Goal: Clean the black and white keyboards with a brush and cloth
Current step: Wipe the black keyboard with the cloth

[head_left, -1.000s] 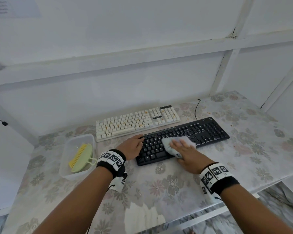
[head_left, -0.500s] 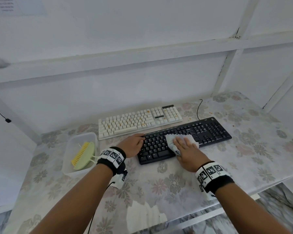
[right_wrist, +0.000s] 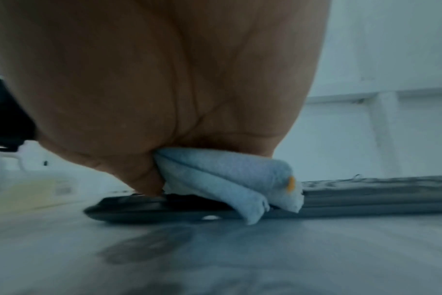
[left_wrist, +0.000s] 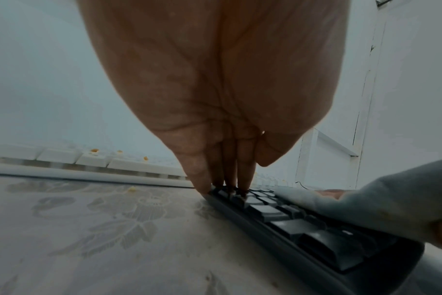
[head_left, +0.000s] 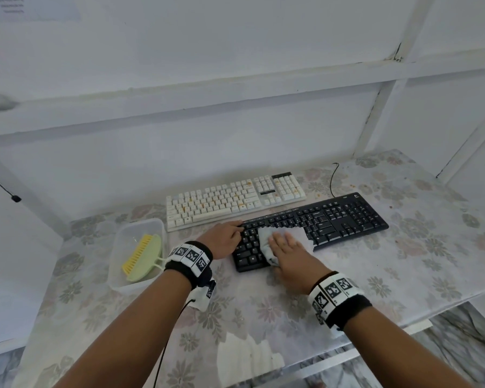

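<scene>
Both hands (head_left: 224, 238) (head_left: 291, 254) flat, fingers extended

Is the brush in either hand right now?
No, the brush lies in the plastic tub while the right hand presses the cloth.

Left hand (left_wrist: 215, 79) fingers (left_wrist: 198, 175) press black keyboard (left_wrist: 303, 235) — straight.

A soft matt cloth (head_left: 283, 242) is lying on the black keyboard (head_left: 333, 219) with smooth, slightly glossy plastic keys.
</scene>
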